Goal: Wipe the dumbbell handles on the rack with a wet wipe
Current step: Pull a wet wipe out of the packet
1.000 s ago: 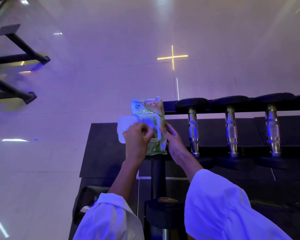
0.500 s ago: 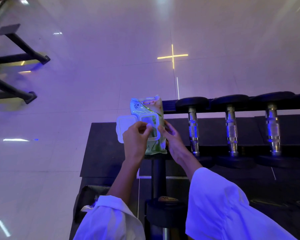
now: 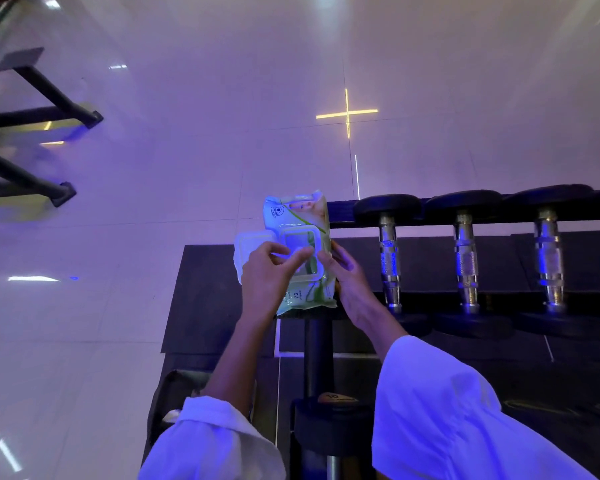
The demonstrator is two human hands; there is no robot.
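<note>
A green and white pack of wet wipes (image 3: 300, 216) stands upright on the left end of the dumbbell rack (image 3: 340, 211), its plastic flip lid (image 3: 248, 242) swung open to the left. My right hand (image 3: 349, 282) grips the pack's right edge, thumb on the front. My left hand (image 3: 269, 275) is over the dispensing window, with thumb and forefinger pinching at the opening; whether a wipe is between them is hidden. To the right, three dumbbells lie across the rack with chrome handles (image 3: 388, 261), (image 3: 465, 261), (image 3: 548, 261) and black heads.
A black upright post (image 3: 317, 358) runs below the pack, with a lower-tier dumbbell head (image 3: 333, 424) marked 10. Dark rubber mats (image 3: 201, 299) lie under the rack on glossy white tiles. Black equipment legs (image 3: 39, 181) stand at far left.
My left hand's fingers have shifted from lower on the dispensing window to pinching at its upper part. The pack and my right hand have stayed in place.
</note>
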